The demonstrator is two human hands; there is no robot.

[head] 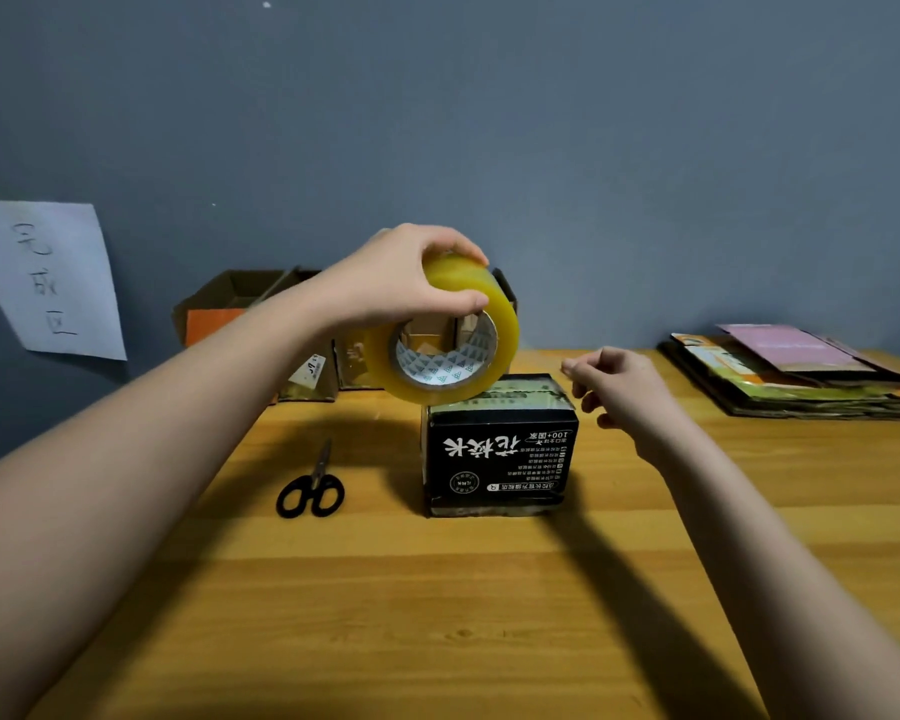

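Observation:
A large roll of yellowish clear packing tape (500, 324) is held in the air by my left hand (401, 278), fingers over its top and thumb on its near side. Just below it a small black cardboard box (500, 454) with white printed characters stands on the wooden table (437, 615); its top flaps are closed. My right hand (619, 392) hovers beside the box's right top corner with fingers loosely curled, thumb and forefinger close together near the tape roll. Whether it pinches a tape end I cannot tell.
Black-handled scissors (313, 485) lie left of the box. Open brown cardboard boxes (230, 304) stand at the back against the blue-grey wall. A stack of flattened cartons (796, 376) lies at the back right. A handwritten paper sign (48, 278) hangs on the left wall.

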